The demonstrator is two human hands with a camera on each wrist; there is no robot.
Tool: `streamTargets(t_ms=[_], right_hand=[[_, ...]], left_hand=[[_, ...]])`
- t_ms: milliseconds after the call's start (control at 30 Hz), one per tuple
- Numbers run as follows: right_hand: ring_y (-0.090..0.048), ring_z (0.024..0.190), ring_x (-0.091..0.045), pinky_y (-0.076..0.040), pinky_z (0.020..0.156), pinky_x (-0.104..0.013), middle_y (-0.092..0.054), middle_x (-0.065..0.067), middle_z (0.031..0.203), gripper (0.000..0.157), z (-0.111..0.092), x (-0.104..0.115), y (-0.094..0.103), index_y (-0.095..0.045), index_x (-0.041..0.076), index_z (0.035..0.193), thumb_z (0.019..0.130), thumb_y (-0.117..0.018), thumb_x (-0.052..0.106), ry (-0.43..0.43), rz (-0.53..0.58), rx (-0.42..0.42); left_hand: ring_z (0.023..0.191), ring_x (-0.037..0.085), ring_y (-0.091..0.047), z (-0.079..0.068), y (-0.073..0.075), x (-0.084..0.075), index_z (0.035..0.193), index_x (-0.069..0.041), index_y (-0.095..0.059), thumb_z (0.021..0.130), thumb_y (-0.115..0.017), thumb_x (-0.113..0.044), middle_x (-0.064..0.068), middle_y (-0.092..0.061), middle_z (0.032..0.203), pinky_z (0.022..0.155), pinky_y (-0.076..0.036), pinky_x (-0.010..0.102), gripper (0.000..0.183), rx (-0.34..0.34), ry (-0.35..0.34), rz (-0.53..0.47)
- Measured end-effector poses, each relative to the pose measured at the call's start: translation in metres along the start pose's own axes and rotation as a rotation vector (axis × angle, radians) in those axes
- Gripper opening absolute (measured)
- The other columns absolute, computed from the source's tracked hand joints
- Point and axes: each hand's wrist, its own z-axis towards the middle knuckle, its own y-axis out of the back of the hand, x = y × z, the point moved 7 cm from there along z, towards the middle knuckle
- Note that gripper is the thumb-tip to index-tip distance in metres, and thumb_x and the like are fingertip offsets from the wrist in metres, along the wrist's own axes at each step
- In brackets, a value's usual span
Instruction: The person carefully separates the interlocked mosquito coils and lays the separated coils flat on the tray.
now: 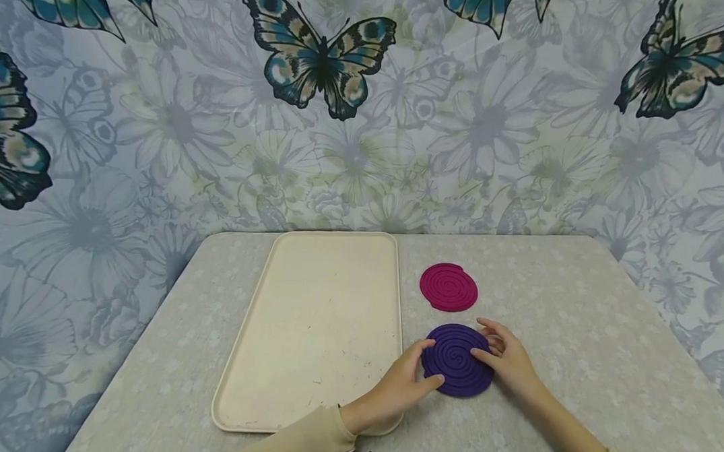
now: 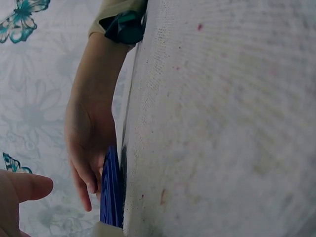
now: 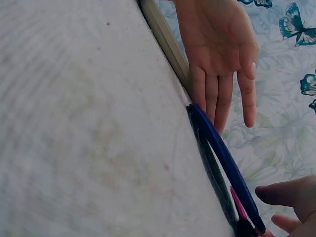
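Observation:
A blue disc (image 1: 456,359) with a raised spiral pattern has its right side tipped up off the table, as the right wrist view shows. At that raised edge my right hand (image 1: 510,360) holds it, thumb over the top and some fingers hidden below. My left hand (image 1: 395,388) is at the disc's left edge, fingers nearly straight in the right wrist view, thumb near the disc's lower rim. Farther back, a smaller crimson spiral disc (image 1: 448,287) lies flat.
To the left lies a cream rectangular tray (image 1: 315,318), its right rim close to the blue disc and beneath my left wrist. A pale patterned cloth covers the table (image 1: 582,316). Behind it stands a wall (image 1: 352,165) with flowers and butterflies.

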Motion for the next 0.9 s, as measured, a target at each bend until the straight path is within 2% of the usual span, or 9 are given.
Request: streamTargets(t_ms=[133, 200, 300, 467, 567, 667, 800, 900], right_hand=[[-0.061, 0.085, 0.000, -0.049, 0.074, -0.011, -0.059, -0.001, 0.103, 0.057, 0.001, -0.010, -0.001, -0.044, -0.010, 0.132, 0.082, -0.069, 0.001, -0.150, 0.246, 0.013], [-0.061, 0.085, 0.000, -0.051, 0.073, -0.012, -0.060, 0.007, 0.099, 0.057, 0.000, -0.013, -0.002, -0.044, -0.010, 0.132, 0.082, -0.068, -0.001, -0.214, 0.332, 0.010], [-0.061, 0.087, 0.002, -0.054, 0.073, -0.014, -0.062, 0.011, 0.100, 0.058, -0.001, -0.015, -0.004, -0.042, -0.009, 0.135, 0.083, -0.067, 0.000, -0.261, 0.405, 0.032], [-0.062, 0.091, 0.005, -0.055, 0.076, -0.014, -0.065, 0.012, 0.104, 0.059, -0.001, -0.011, -0.006, -0.036, -0.013, 0.138, 0.086, -0.064, -0.001, -0.281, 0.482, 0.075], [-0.063, 0.093, 0.004, -0.054, 0.078, -0.013, -0.067, 0.015, 0.100, 0.056, 0.001, -0.005, -0.006, -0.037, -0.014, 0.138, 0.088, -0.061, -0.003, -0.284, 0.574, 0.094], [-0.065, 0.092, 0.003, -0.055, 0.077, -0.012, -0.069, 0.014, 0.099, 0.044, 0.006, 0.006, -0.005, -0.052, 0.000, 0.131, 0.088, -0.060, -0.004, -0.275, 0.687, 0.098], [-0.064, 0.094, 0.003, -0.054, 0.077, -0.011, -0.063, 0.011, 0.115, 0.034, 0.020, 0.028, -0.005, -0.067, 0.019, 0.112, 0.088, -0.061, -0.005, -0.242, 0.793, 0.079], [-0.061, 0.097, 0.004, -0.053, 0.078, -0.010, -0.055, 0.010, 0.121, 0.035, 0.035, 0.046, -0.009, -0.069, 0.022, 0.107, 0.088, -0.061, -0.006, -0.223, 0.816, 0.058]], left_hand=[[0.142, 0.031, -0.033, 0.001, 0.001, -0.001, 0.141, -0.003, -0.037, 0.093, -0.057, -0.024, 0.017, -0.037, 0.150, 0.115, -0.030, 0.050, 0.057, -0.017, -0.010, -0.034], [0.140, 0.032, -0.035, 0.002, 0.002, 0.000, 0.140, -0.003, -0.039, 0.093, -0.057, -0.022, 0.018, -0.039, 0.149, 0.114, -0.032, 0.049, 0.054, -0.028, -0.015, -0.062], [0.138, 0.034, -0.038, 0.003, 0.004, 0.001, 0.138, -0.003, -0.043, 0.093, -0.057, -0.020, 0.021, -0.042, 0.146, 0.112, -0.035, 0.048, 0.050, -0.067, -0.014, -0.110], [0.131, 0.041, -0.045, 0.003, 0.015, 0.004, 0.131, -0.002, -0.050, 0.092, -0.058, -0.016, 0.025, -0.048, 0.140, 0.108, -0.040, 0.050, 0.042, -0.164, 0.003, -0.185], [0.126, 0.040, -0.051, 0.006, 0.027, 0.002, 0.127, -0.001, -0.054, 0.091, -0.059, -0.014, 0.025, -0.055, 0.132, 0.104, -0.045, 0.049, 0.038, -0.222, -0.011, -0.204], [0.119, 0.036, -0.056, 0.013, 0.044, -0.002, 0.121, 0.002, -0.058, 0.091, -0.059, -0.010, 0.022, -0.061, 0.124, 0.099, -0.050, 0.038, 0.033, -0.266, -0.038, -0.219], [0.110, 0.031, -0.060, 0.020, 0.071, -0.009, 0.115, 0.002, -0.062, 0.090, -0.059, -0.007, 0.020, -0.065, 0.117, 0.087, -0.051, 0.019, 0.027, -0.321, -0.063, -0.253], [0.106, 0.023, -0.061, 0.025, 0.090, -0.015, 0.114, -0.001, -0.063, 0.090, -0.061, -0.007, 0.018, -0.065, 0.115, 0.083, -0.048, 0.016, 0.026, -0.360, -0.068, -0.261]])
